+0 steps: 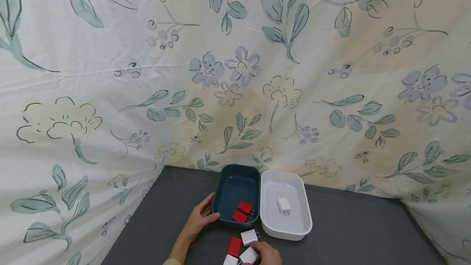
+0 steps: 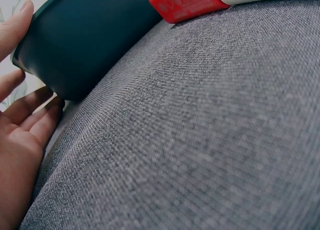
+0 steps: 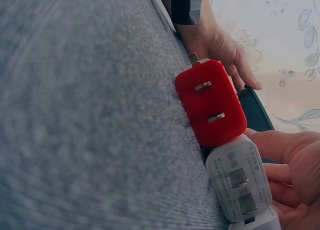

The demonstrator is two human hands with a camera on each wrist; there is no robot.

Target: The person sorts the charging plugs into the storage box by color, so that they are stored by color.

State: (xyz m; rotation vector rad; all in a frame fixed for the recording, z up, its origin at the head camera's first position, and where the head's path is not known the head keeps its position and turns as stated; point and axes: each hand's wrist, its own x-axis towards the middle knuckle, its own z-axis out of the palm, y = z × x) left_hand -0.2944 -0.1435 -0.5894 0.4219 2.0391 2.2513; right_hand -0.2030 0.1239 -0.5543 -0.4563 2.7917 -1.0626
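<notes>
At the left side of the dark blue tray [image 1: 235, 191], my left hand [image 1: 200, 218] holds the near corner. In the left wrist view its thumb [image 2: 17, 27] lies by the rim and the fingers reach below. My right hand [image 1: 268, 253] pinches a white plug charger [image 1: 249, 255] at its right edge, among several chargers on the cloth. A red charger [image 1: 234, 247] and another white charger [image 1: 230, 260] lie just left of it. Beyond sits one more white charger [image 1: 249, 237]. In the right wrist view, prongs of the red charger [image 3: 212, 102] face the camera.
Two red chargers [image 1: 242, 211] lie inside the dark blue tray. Right beside it stands a white tray [image 1: 306, 212] with one white charger [image 1: 283, 205] in it. Dark grey cloth [image 1: 346, 228] covers the table, and a floral curtain [image 1: 228, 113] hangs behind.
</notes>
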